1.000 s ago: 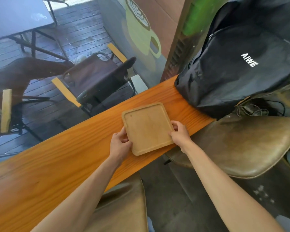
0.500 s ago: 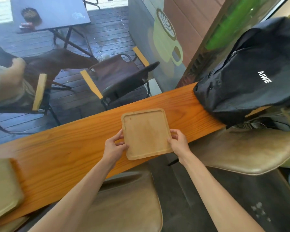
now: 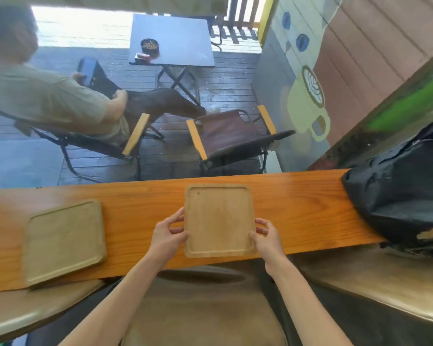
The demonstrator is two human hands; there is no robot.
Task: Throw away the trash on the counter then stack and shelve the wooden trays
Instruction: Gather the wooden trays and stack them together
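A square wooden tray (image 3: 219, 218) lies on the orange wooden counter (image 3: 140, 203), its near edge at the counter's front. My left hand (image 3: 169, 236) grips the tray's left edge and my right hand (image 3: 266, 237) grips its right edge near the front corner. A second wooden tray (image 3: 64, 239) lies further left on the counter, slightly turned, its near corner over the front edge. I see no trash on the counter.
A black backpack (image 3: 400, 198) covers the counter's right end. Brown leather stools (image 3: 203, 315) stand under the counter. Beyond the glass, a person sits in a folding chair (image 3: 93, 143) near an empty chair (image 3: 233, 136) and a small table (image 3: 171, 41).
The view has swung left and the tray now lies square to me, with both hands still on it. The second tray on the left has come fully into view.
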